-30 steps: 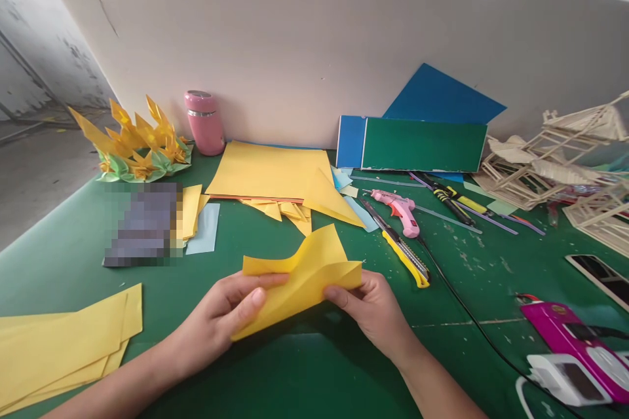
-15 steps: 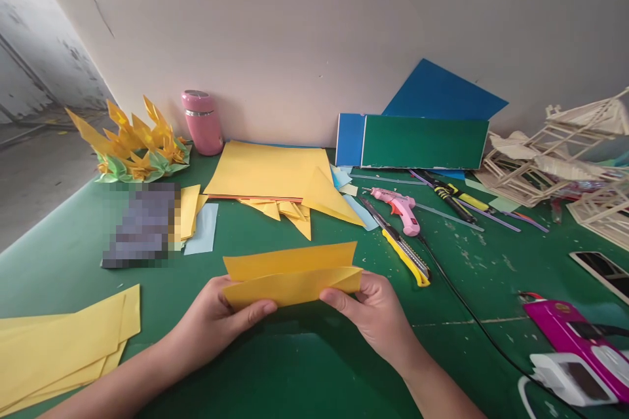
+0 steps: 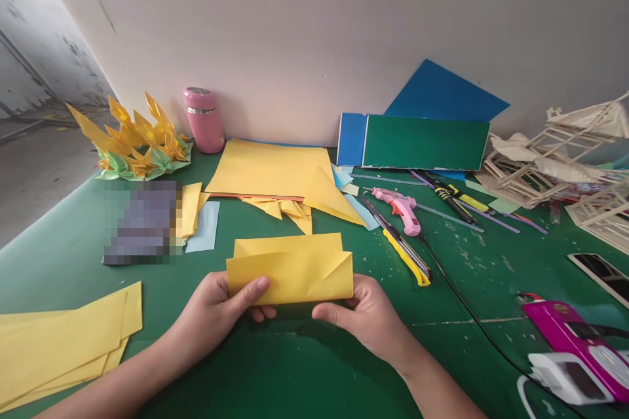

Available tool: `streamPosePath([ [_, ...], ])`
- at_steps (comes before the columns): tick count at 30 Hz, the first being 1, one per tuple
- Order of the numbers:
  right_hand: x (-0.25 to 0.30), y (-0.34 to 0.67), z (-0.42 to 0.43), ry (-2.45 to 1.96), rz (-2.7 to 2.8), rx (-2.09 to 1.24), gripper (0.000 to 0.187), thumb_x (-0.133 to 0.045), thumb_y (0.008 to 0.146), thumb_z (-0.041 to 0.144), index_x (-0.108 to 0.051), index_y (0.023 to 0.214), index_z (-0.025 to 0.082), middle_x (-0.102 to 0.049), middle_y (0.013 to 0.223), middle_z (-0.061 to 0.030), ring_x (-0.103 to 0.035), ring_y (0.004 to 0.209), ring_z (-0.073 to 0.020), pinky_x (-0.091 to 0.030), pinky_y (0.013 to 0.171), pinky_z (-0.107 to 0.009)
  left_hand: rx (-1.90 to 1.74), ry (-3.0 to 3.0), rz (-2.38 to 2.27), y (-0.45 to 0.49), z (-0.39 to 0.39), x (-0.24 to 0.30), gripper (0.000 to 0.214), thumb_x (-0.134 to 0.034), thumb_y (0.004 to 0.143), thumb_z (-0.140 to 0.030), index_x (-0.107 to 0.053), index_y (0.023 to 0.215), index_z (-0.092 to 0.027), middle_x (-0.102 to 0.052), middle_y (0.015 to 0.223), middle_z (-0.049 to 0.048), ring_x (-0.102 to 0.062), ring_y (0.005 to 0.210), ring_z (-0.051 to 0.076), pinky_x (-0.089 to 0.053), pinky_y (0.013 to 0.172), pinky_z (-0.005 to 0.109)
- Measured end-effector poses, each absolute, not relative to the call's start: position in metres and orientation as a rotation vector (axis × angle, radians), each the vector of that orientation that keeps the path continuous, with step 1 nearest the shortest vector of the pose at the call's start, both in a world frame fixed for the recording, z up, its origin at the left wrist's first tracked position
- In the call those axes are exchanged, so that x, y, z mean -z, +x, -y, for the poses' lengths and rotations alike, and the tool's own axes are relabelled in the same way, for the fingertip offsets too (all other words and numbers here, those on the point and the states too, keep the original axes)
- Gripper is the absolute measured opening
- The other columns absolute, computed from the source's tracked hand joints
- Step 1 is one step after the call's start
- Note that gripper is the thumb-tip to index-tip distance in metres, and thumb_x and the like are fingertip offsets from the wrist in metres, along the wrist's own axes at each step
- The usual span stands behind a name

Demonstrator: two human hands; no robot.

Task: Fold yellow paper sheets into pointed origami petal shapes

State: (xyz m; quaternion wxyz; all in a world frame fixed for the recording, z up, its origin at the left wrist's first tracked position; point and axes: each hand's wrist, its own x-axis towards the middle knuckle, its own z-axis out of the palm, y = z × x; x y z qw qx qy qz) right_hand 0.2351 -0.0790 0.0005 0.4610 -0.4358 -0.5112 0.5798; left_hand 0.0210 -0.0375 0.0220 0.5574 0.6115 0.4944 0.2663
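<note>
A folded sheet of yellow paper [image 3: 289,275] is held up over the green table, its two layers open along the top and a crease slanting across the front layer's right end. My left hand [image 3: 223,308] grips the left end, thumb pressed on the front and fingertips showing under the lower edge. At the right end, my right hand [image 3: 371,321] is curled against the paper, its fingers partly hidden behind it and its thumb just below the bottom edge. Yellow paper strips [image 3: 69,347] lie in a pile left of my left forearm.
Yellow sheets [image 3: 270,167] lie at the back, near a pink flask [image 3: 205,121] and a yellow paper crown [image 3: 142,144]. To the right are a utility knife [image 3: 403,252], a pink glue gun [image 3: 400,209] with its cord, a magenta power strip [image 3: 574,340] and wooden stick models [image 3: 535,163].
The folded paper has tilted so its front face shows more, with the layers closer together. My right thumb has come off the front to below the edge; my left thumb has moved slightly up.
</note>
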Motion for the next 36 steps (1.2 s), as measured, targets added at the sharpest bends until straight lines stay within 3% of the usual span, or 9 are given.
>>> streamPosePath([
  [5, 0.003, 0.236, 0.079, -1.16, 1.286, -1.285, 0.029, -0.073, 0.075, 0.047, -0.076, 0.09, 0.022, -0.075, 0.095, -0.0066, -0.069, 0.091, -0.0268, -0.057, 0.08, -0.038, -0.722, 1.547, -1.205, 0.021, 0.04, -0.02, 0.042, -0.065, 0.07, -0.059, -0.07, 0.052, -0.022, -0.069, 0.053, 0.0026, -0.063, 0.051, 0.02, -0.053, 0.053, 0.026],
  [10, 0.002, 0.237, 0.08, -1.23, 1.27, -1.271, 0.035, -0.072, 0.074, 0.051, -0.074, 0.084, 0.018, -0.073, 0.082, -0.0073, -0.068, 0.079, -0.0251, -0.058, 0.07, -0.036, -0.864, 1.603, -1.225, 0.02, 0.039, -0.02, 0.032, -0.072, 0.066, -0.057, -0.077, 0.067, -0.025, -0.073, 0.077, 0.004, -0.066, 0.069, 0.023, -0.055, 0.061, 0.026],
  [17, 0.005, 0.236, 0.08, -1.211, 1.224, -1.323, 0.033, -0.071, 0.076, 0.049, -0.071, 0.089, 0.019, -0.073, 0.09, -0.0079, -0.068, 0.085, -0.0261, -0.057, 0.076, -0.037, -0.97, 1.356, -1.188, 0.021, 0.036, -0.017, 0.045, -0.081, 0.055, -0.055, -0.072, 0.084, -0.023, -0.071, 0.089, 0.0045, -0.067, 0.083, 0.025, -0.058, 0.069, 0.03],
  [20, 0.008, 0.237, 0.077, -1.195, 1.05, -1.274, 0.05, -0.078, 0.069, 0.048, -0.062, 0.109, 0.022, -0.073, 0.093, -0.0058, -0.068, 0.087, -0.0243, -0.057, 0.075, -0.034, -0.84, 1.265, -1.15, 0.023, 0.037, -0.02, 0.058, -0.082, 0.054, -0.055, -0.068, 0.1, -0.023, -0.072, 0.092, 0.005, -0.068, 0.085, 0.027, -0.059, 0.07, 0.033],
  [23, 0.007, 0.237, 0.074, -1.136, 0.885, -1.286, 0.085, -0.083, 0.061, 0.052, -0.044, 0.133, 0.028, -0.072, 0.096, -0.0038, -0.069, 0.09, -0.023, -0.057, 0.077, -0.034, -0.753, 1.213, -1.165, 0.025, 0.04, -0.022, 0.061, -0.08, 0.056, -0.059, -0.066, 0.1, -0.02, -0.072, 0.095, 0.0074, -0.068, 0.088, 0.029, -0.059, 0.071, 0.034],
  [25, 0.003, 0.235, 0.074, -1.058, 0.891, -1.432, 0.094, -0.084, 0.058, 0.055, -0.041, 0.137, 0.028, -0.072, 0.1, -0.0051, -0.069, 0.092, -0.0235, -0.056, 0.082, -0.036, -0.774, 1.189, -1.175, 0.027, 0.043, -0.022, 0.061, -0.078, 0.058, -0.061, -0.064, 0.101, -0.02, -0.071, 0.099, 0.0079, -0.068, 0.09, 0.029, -0.059, 0.07, 0.034],
  [28, -0.005, 0.227, 0.078, -0.953, 1.042, -1.704, 0.069, -0.083, 0.059, 0.055, -0.063, 0.117, 0.022, -0.072, 0.103, -0.0074, -0.067, 0.101, -0.0268, -0.053, 0.09, -0.04, -0.783, 1.17, -1.091, 0.03, 0.049, -0.021, 0.056, -0.078, 0.062, -0.058, -0.061, 0.1, -0.021, -0.069, 0.104, 0.0062, -0.068, 0.091, 0.026, -0.058, 0.07, 0.03],
  [30, -0.008, 0.223, 0.08, -0.98, 1.054, -1.696, 0.051, -0.077, 0.066, 0.057, -0.071, 0.102, 0.021, -0.074, 0.102, -0.0074, -0.067, 0.1, -0.0269, -0.052, 0.092, -0.042, -0.728, 1.149, -0.973, 0.032, 0.052, -0.019, 0.052, -0.078, 0.065, -0.054, -0.059, 0.1, -0.021, -0.069, 0.102, 0.0051, -0.068, 0.089, 0.024, -0.058, 0.072, 0.029],
  [36, -0.003, 0.223, 0.081, -1.102, 1.008, -1.583, 0.042, -0.078, 0.067, 0.052, -0.075, 0.092, 0.019, -0.076, 0.092, -0.0074, -0.07, 0.091, -0.0276, -0.056, 0.083, -0.04, -0.587, 1.179, -0.874, 0.031, 0.054, -0.014, 0.042, -0.077, 0.067, -0.051, -0.066, 0.091, -0.019, -0.073, 0.089, 0.0051, -0.069, 0.085, 0.022, -0.056, 0.071, 0.028],
])
